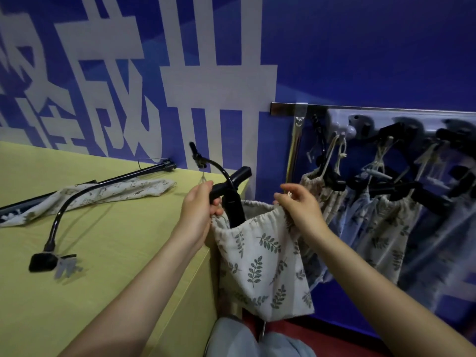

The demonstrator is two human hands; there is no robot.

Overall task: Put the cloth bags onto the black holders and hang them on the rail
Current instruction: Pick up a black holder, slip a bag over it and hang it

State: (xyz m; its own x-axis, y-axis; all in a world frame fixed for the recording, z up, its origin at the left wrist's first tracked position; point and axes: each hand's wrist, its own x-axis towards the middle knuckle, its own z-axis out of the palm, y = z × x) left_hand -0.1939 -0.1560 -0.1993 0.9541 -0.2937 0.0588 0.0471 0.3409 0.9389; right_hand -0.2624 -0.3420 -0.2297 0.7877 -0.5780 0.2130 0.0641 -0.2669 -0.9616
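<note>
A white cloth bag [260, 264] with a green leaf print hangs open between my hands, just off the table's right end. A black holder [233, 199] sticks down into its mouth, its other arm pointing up and right. My left hand [199, 210] grips the holder and the bag's left rim together. My right hand [300, 208] pinches the gathered right rim and drawstring. On the metal rail [386, 109] at the right hang several bags [386, 228] on black holders [332, 176].
A yellow table [103, 240] fills the left. On it lie another printed cloth bag [103, 193], a black gooseneck clamp arm [64, 217] and a black rod [144, 170]. A blue wall with white lettering stands behind. My knees show at the bottom.
</note>
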